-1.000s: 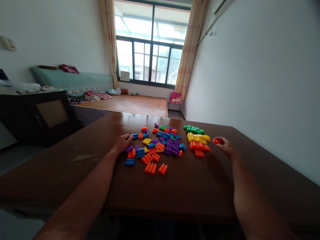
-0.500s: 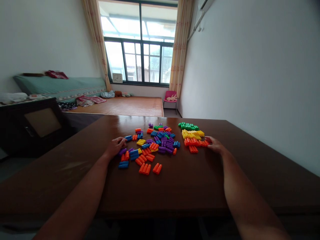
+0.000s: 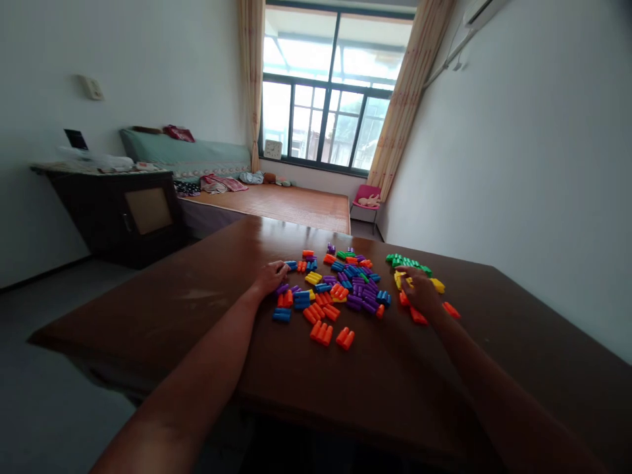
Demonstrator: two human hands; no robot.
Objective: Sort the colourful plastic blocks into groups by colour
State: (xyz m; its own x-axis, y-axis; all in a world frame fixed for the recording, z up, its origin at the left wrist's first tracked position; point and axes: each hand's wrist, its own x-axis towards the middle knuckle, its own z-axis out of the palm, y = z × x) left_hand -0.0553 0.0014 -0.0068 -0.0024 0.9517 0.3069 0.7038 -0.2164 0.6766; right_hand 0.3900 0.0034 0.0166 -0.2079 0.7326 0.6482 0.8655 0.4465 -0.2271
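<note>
My left hand (image 3: 272, 277) rests on the table at the left edge of a mixed spread of plastic pieces, its curled fingers touching or beside a blue piece (image 3: 291, 265). Over the yellow row (image 3: 437, 285) at the right is my right hand (image 3: 417, 287), fingers bent down; whether they grip a yellow piece is unclear. Orange pieces (image 3: 418, 316) lie under and in front of that hand, partly hidden by it. Green pieces (image 3: 409, 264) form a row just behind. Purple pieces (image 3: 363, 296) fill the middle of the spread, with orange ones (image 3: 321, 332) nearest me.
The brown table (image 3: 385, 375) carries all the pieces. Beyond it are a low bed (image 3: 306, 204), a pink chair (image 3: 366, 196) and a window. A dark cabinet (image 3: 108, 217) stands at the left, and a white wall runs along the right.
The view has turned left and tilted, shifting the scene rightward. My right hand has moved from the orange row's right end onto the yellow row. My left hand stays by the blue piece.
</note>
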